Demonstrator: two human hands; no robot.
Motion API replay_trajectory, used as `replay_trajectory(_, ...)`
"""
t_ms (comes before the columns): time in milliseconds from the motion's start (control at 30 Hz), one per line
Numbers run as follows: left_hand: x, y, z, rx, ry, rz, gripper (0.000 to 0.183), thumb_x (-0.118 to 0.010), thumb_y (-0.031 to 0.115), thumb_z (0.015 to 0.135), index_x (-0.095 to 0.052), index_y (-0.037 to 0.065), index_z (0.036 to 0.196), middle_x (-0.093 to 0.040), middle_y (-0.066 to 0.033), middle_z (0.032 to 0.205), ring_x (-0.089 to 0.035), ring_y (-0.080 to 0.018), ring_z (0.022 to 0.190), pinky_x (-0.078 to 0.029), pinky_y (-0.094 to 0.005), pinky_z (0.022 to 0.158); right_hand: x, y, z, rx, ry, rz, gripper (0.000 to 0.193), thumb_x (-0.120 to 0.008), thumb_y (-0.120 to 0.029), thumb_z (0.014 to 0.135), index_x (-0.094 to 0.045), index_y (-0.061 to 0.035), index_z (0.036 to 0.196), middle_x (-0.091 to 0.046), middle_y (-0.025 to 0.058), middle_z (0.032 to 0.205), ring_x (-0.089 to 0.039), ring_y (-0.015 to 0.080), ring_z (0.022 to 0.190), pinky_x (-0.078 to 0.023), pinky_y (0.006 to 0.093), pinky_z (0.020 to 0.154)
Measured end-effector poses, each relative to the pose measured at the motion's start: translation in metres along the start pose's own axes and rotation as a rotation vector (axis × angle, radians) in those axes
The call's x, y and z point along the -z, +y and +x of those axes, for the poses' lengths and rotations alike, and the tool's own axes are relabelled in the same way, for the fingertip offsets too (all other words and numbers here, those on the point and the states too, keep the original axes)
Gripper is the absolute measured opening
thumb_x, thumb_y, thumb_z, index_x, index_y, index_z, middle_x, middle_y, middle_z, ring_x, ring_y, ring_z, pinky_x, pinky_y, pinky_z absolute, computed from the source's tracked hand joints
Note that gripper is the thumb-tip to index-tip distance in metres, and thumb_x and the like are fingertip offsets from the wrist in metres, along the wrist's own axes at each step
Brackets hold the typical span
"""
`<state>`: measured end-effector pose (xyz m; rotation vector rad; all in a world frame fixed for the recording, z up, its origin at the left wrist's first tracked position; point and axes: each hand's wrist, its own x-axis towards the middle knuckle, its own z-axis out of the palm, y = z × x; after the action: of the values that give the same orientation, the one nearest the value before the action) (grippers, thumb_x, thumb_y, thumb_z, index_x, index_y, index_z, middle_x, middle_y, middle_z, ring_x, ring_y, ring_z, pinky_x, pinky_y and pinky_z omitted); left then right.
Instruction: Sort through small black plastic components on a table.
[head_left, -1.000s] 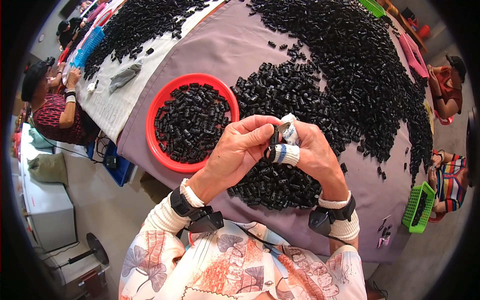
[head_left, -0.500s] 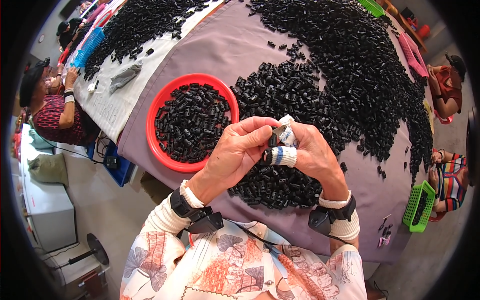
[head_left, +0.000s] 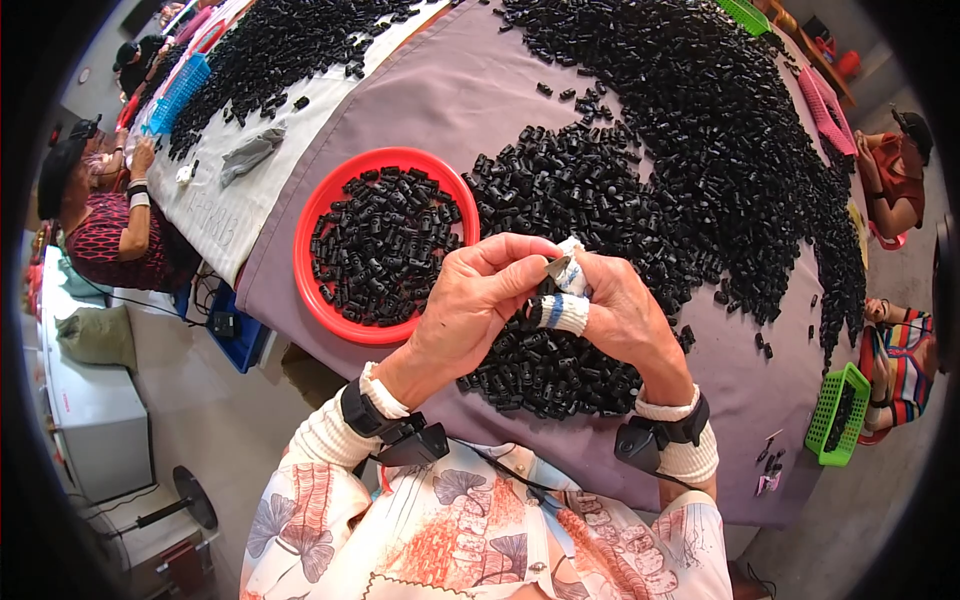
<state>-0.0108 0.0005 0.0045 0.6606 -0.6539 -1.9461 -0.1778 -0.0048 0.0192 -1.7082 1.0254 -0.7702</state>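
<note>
Grey cloth covering the long work table is heaped with small black plastic parts; just right of the round red plastic bowl, the left hand and bandaged right hand are pinching one small black plastic piece between fingertips, likely light and rigid, best gripped by its ends.

Floral orange-and-white shirt, ribbed white cuffs, black strapped wrist devices — white tape wraps on right hand fingers.
</note>
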Motion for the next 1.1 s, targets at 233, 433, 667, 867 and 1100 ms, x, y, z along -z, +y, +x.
replay_trajectory(233, 0.002, -0.001, 0.004, 0.042, -0.055, -0.169, 0.019, -0.052, 0.01, 0.089, -0.056, -0.001, 0.105, -0.061, -0.0061, 0.092, -0.059, -0.0112, 0.083, -0.049, -0.0248, 0.076, 0.0, 0.0, 0.002, -0.051, 0.056, 0.1, 0.028, -0.071, -0.023, 0.069, -0.054, -0.0018, 0.075, -0.048, 0.0018, 0.062, -0.045, 0.0117, 0.054, -0.038, 0.0274, 0.051)
replay_trajectory(433, 0.008, -0.002, 0.002, 0.057, -0.08, -0.255, 0.02, -0.052, 0.011, 0.089, -0.055, -0.001, 0.105, -0.06, -0.007, 0.093, -0.058, -0.0127, 0.086, -0.046, -0.027, 0.081, -0.002, -0.007, 0.004, -0.11, 0.132, 0.102, 0.028, -0.073, -0.019, 0.063, -0.053, -0.002, 0.072, -0.048, 0.002, 0.064, -0.046, 0.0115, 0.056, -0.038, 0.0267, 0.051)
replay_trajectory(667, -0.003, 0.004, 0.001, 0.016, -0.015, -0.047, 0.019, -0.058, 0.006, 0.084, -0.056, 0.0, 0.102, -0.06, -0.0064, 0.092, -0.058, -0.0142, 0.09, -0.047, -0.0274, 0.079, -0.003, -0.007, 0.005, -0.099, 0.142, 0.044, 0.027, -0.072, -0.018, 0.062, -0.053, -0.0015, 0.071, -0.05, 0.0042, 0.061, -0.048, 0.0117, 0.055, -0.038, 0.0279, 0.05)
replay_trajectory(867, -0.001, 0.003, 0.002, 0.041, 0.024, -0.102, 0.016, -0.054, 0.009, 0.087, -0.057, 0.0, 0.1, -0.06, -0.0056, 0.09, -0.057, -0.0123, 0.083, -0.047, -0.0264, 0.076, -0.005, -0.003, 0.005, -0.095, 0.176, 0.048, 0.027, -0.073, -0.019, 0.062, -0.054, -0.0021, 0.073, -0.05, 0.0035, 0.061, -0.048, 0.0118, 0.054, -0.038, 0.0277, 0.05)
replay_trajectory(1100, 0.0, 0.001, 0.001, 0.048, 0.006, -0.136, 0.019, -0.051, 0.013, 0.09, -0.057, -0.001, 0.102, -0.06, -0.0052, 0.088, -0.056, -0.011, 0.081, -0.047, -0.0259, 0.077, 0.0, 0.0, 0.004, -0.106, 0.093, 0.024, 0.029, -0.073, -0.023, 0.065, -0.054, -0.0022, 0.073, -0.049, 0.0034, 0.06, -0.046, 0.0124, 0.053, -0.038, 0.0277, 0.05)
